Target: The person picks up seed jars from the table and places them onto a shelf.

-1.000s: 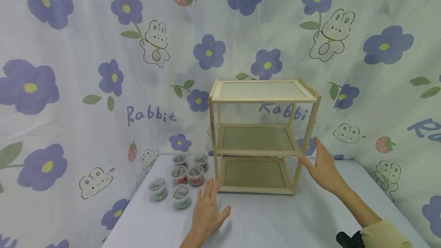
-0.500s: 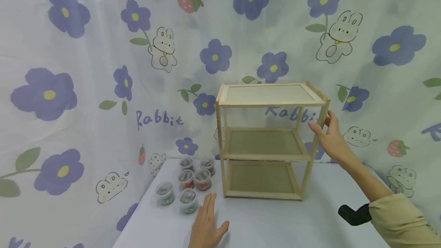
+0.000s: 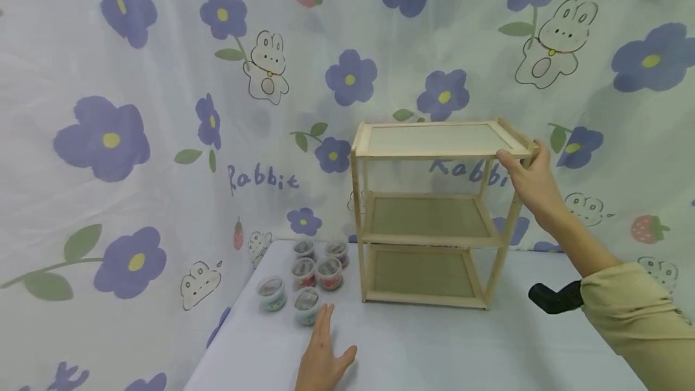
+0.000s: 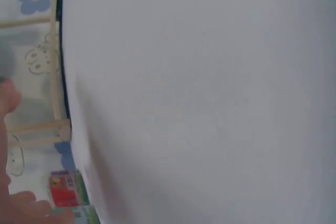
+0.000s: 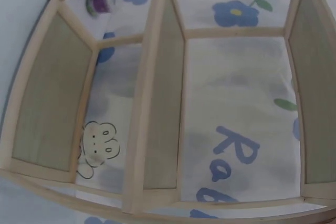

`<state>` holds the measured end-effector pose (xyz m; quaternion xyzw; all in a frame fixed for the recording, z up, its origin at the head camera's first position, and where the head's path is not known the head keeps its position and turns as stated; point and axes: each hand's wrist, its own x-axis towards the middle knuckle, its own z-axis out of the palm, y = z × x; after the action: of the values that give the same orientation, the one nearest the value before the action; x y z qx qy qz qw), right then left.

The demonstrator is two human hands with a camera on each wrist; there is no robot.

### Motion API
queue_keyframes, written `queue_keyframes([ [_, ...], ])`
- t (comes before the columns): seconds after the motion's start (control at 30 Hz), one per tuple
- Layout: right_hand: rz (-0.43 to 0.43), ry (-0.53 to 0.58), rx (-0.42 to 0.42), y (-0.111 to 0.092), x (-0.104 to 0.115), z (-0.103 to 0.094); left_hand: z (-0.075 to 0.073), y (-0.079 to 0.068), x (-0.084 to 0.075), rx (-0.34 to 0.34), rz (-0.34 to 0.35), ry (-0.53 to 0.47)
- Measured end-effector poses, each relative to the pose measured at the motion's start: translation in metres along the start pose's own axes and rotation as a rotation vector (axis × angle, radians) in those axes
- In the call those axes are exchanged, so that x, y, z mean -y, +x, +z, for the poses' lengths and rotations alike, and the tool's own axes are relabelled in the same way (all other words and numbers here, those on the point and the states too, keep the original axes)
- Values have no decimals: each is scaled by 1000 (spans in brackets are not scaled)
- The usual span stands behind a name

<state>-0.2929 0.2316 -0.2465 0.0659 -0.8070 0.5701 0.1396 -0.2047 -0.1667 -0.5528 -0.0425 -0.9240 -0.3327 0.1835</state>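
Gripping wooden shelf (image 3: pixel 434 218), right arm (image 3: pixel 582 242) outstretched

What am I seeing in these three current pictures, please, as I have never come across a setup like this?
There is no machine here, only a person's two bare hands. The widest picture comes from a camera worn on the head; the other two come from cameras on the wrists, so the scene looks turned sideways there. On the white table stand a three-tier wooden shelf and, to its left, six small tubs. The right hand holds the shelf's upper right front corner. The left hand is near the tubs and holds nothing. A patterned curtain hangs behind.
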Motion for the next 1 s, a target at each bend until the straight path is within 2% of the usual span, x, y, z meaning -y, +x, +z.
queue_keyframes([
  [0.27,114,75,-93,12,2,-4,-7,5,4,-148,-146,-37],
  [0.53,136,106,-188,17,3,0,-14,11,16,-225,-219,-115],
  [0.7,145,139,-198,21,0,2,-18,17,24,-220,-263,-168],
  [0.87,126,232,-168,28,-7,0,-17,29,34,-185,-289,-225],
  [1.0,112,263,-169,31,-10,2,-15,42,43,-183,-307,-303],
])
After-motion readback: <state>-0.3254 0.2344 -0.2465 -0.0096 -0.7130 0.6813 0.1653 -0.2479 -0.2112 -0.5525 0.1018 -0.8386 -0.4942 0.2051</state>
